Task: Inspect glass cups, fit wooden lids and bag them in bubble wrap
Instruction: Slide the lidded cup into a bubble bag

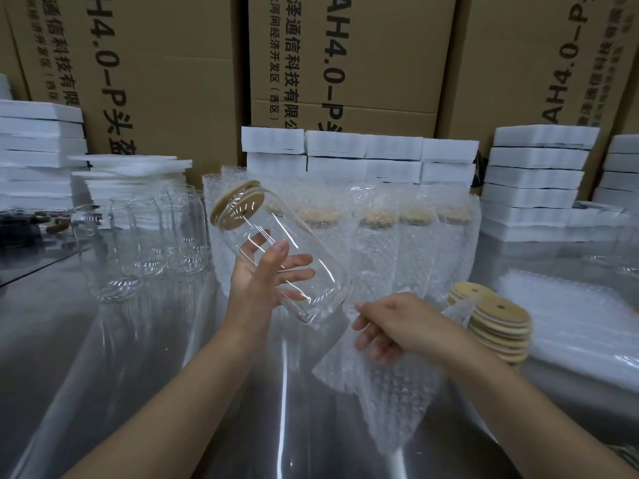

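Observation:
My left hand [262, 281] holds a clear glass cup [311, 285] tilted in the air, its wooden lid [237, 205] fitted and pointing up to the left, its base down to the right. My right hand [390, 326] pinches the top edge of a bubble wrap bag [390, 392], which hangs just below the cup's base. A stack of wooden lids [498, 323] lies to the right of my right hand. Several bare glass cups [145, 236] stand at the left.
Several bagged, lidded cups [380, 236] stand in a row behind my hands. A pile of flat bubble wrap bags [570, 305] lies at the right. White foam blocks [359, 155] and cardboard boxes [345, 63] line the back of the shiny metal table [173, 392].

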